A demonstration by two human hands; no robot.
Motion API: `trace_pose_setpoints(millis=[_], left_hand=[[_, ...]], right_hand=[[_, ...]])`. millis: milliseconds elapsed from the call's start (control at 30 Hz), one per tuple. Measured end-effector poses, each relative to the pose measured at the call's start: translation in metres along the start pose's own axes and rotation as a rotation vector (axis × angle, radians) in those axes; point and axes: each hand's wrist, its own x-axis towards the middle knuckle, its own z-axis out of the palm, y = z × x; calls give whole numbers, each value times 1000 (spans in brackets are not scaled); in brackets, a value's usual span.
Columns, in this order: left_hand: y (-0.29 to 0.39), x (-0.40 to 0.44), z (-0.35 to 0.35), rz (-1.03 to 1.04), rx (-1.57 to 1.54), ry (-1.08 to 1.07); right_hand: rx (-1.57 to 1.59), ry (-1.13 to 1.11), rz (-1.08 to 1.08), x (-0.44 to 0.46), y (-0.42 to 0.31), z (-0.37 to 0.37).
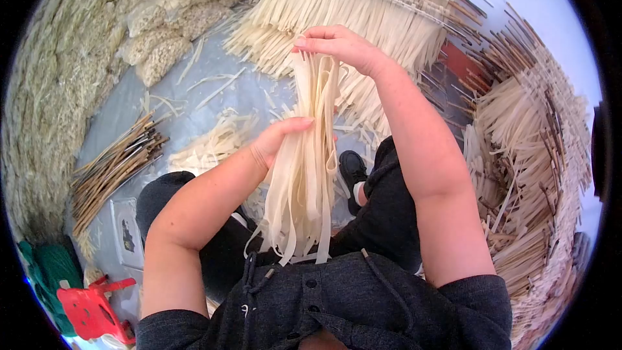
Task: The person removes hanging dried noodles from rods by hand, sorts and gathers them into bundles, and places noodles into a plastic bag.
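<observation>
A long bundle of flat, pale noodles (304, 175) hangs in front of my chest, looped over at the top, with loose ends down by my lap. My left hand (288, 136) is wrapped round the middle of the bundle, its thumb lying across the front. At the upper end, my right hand (340, 46) is bent over the top of the noodles, fingers and thumb closed on them. Part of the fingers of both hands is hidden by the strips. Below the left forearm, a loose pile of broken noodle strips (217, 142) lies on the grey floor sheet (201, 81).
Noodles hung on sticks (363, 16) lie stacked ahead, and another stack (518, 136) rises on the right. Thin wooden sticks (120, 165) lie heaped at left. Bundled noodle masses (58, 97) line the left side. A red plastic stool (94, 308) stands lower left, beside a metal tray (127, 233).
</observation>
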Motion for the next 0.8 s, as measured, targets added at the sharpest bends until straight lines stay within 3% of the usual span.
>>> trace_pose_setpoints(millis=[133,200,233,300,533,633,700,800], left_hand=[[1,-5,-1,-3,52,64],[2,-7,5,32,6,-60],[2,-7,6,28,10,-63],[0,-9,8,62,13,-20],[0,-15,3,113,38,136],[5,-15,0,108,49,93],[6,-15,-1,102,52,78],[5,-15,1,139,51,150]], right_hand=[[24,75,-64,1,3,11],[44,366,-40,1,10,11],[43,372,-40,0,11,9],[122,-62,223,-2,10,9],[172,73,219,1,9,41],[177,340,124,2,3,37],[159,41,78,-3,-8,21],[199,2,16,1,-4,37]])
